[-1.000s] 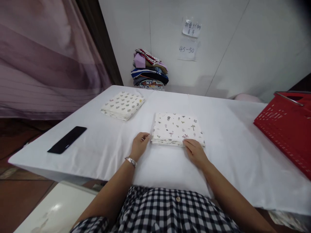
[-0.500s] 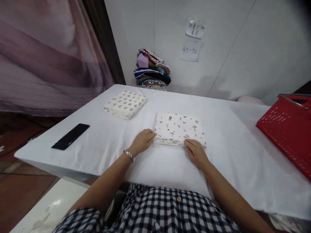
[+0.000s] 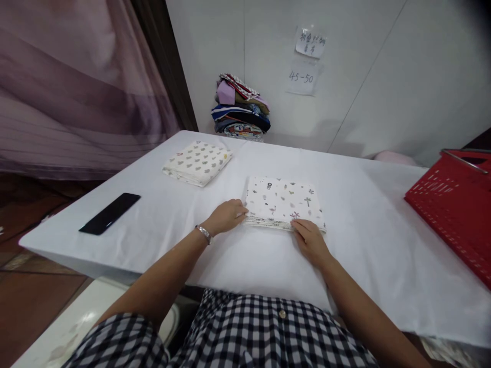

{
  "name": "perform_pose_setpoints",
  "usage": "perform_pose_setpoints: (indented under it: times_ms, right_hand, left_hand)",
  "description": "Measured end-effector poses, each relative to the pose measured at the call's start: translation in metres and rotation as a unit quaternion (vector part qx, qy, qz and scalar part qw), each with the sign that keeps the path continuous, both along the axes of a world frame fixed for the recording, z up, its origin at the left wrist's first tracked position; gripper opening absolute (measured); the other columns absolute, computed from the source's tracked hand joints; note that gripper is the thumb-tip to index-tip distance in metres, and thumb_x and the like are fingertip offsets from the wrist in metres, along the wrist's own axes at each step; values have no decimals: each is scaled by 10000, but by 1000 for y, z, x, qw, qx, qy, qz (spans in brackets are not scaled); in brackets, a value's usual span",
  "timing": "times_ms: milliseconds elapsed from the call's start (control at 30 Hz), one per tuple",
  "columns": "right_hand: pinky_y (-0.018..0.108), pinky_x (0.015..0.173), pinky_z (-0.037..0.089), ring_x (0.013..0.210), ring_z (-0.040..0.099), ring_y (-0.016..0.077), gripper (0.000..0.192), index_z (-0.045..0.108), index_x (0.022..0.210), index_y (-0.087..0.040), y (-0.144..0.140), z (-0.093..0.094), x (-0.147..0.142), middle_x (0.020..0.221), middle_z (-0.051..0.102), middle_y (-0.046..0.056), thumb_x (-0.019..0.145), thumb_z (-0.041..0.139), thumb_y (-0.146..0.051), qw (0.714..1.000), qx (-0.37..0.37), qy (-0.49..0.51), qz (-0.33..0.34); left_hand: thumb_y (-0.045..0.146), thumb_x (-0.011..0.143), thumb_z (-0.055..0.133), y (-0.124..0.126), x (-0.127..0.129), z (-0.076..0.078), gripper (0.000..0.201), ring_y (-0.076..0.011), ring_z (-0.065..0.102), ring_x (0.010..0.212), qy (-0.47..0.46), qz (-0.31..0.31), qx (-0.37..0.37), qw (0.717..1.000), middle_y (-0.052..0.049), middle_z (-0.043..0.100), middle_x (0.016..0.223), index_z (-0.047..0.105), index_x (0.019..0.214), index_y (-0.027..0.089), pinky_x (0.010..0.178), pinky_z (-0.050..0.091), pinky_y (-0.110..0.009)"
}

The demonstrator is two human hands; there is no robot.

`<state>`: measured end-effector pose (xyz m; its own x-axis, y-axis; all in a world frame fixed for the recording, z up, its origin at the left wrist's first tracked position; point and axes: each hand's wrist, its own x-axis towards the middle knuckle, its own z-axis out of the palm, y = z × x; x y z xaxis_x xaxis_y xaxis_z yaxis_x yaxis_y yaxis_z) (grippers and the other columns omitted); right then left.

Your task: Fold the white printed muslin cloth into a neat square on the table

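A folded white cloth (image 3: 283,202) printed with small plants and animals lies flat on the white-covered table (image 3: 245,266) in front of me. My left hand (image 3: 226,215) is at its near left corner, the fingers closed on the edge. At the near edge, right of the middle, my right hand (image 3: 309,239) pinches the folded layers, with the thumb low and the fingertips on top. Farther back on the left lies a second folded cloth (image 3: 197,162), cream with grey-green spots, which neither hand touches.
A black phone (image 3: 110,213) lies near the table's left edge. The red basket (image 3: 452,204) stands on the right. Behind the table's far edge rises a stack of folded fabrics (image 3: 241,110) against the wall. Two paper signs (image 3: 307,61) hang there, and a pinkish curtain (image 3: 88,92) is at left.
My left elbow has swung slightly outward to the left, and the left hand has shifted a little at the cloth's corner. The right hand and both cloths stay put.
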<state>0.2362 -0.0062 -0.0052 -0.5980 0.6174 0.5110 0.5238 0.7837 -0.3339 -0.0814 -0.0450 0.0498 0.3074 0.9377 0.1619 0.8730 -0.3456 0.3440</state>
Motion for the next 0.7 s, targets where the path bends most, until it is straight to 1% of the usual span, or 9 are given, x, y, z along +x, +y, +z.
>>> perform_pose_setpoints:
  times_ms: [100,167,233,333,433,600,700]
  right_hand:
    - [463,902,451,1059,539,245,340,537,1212,-238,1,-1,0,1148,597,101,903,403,-194,1000,-4,0,4]
    - [461,903,448,1061,536,243,340,535,1213,-234,1,-2,1,1151,594,102,901,406,-191,1000,-4,1,6]
    - [463,904,446,1064,534,243,342,533,1216,-236,2,-3,1,1155,592,102,901,408,-195,1000,-4,2,6]
    - [462,908,443,1067,530,241,341,530,1217,-240,2,-4,2,1156,590,98,900,412,-198,1000,-6,3,5]
    - [454,914,439,1070,526,237,337,531,1214,-239,2,-4,2,1162,585,95,901,413,-195,1000,-7,3,6]
    - [450,912,440,1071,526,238,333,532,1213,-234,2,-3,1,1163,585,96,905,410,-199,1000,-10,1,5]
    - [452,907,443,1068,529,240,333,532,1214,-235,1,-2,1,1163,586,95,907,407,-201,1000,-8,1,6]
  left_hand:
    - [263,832,497,2,0,-2,197,-181,555,847,10,1,4,1000,-45,602,920,669,924,241,711,435,-303]
    - [248,813,515,4,1,-3,187,-176,558,853,-6,7,-3,1000,-37,600,938,675,911,246,706,437,-292]
    - [244,793,530,5,2,-2,180,-158,567,807,-42,22,-26,999,-23,598,934,684,887,251,684,442,-275]
    - [255,780,530,7,2,0,169,-118,555,673,-113,53,-72,990,-7,591,888,692,826,241,617,441,-249]
    - [262,776,526,7,0,0,167,-108,540,642,-147,66,-80,984,-5,590,871,689,799,228,593,431,-239]
    - [267,804,501,3,-7,-2,180,-101,546,658,-128,40,-70,988,7,600,889,679,809,238,624,424,-235]
    - [261,841,456,0,-8,-2,213,-111,566,719,-96,17,-60,993,8,610,916,666,866,236,673,433,-238]
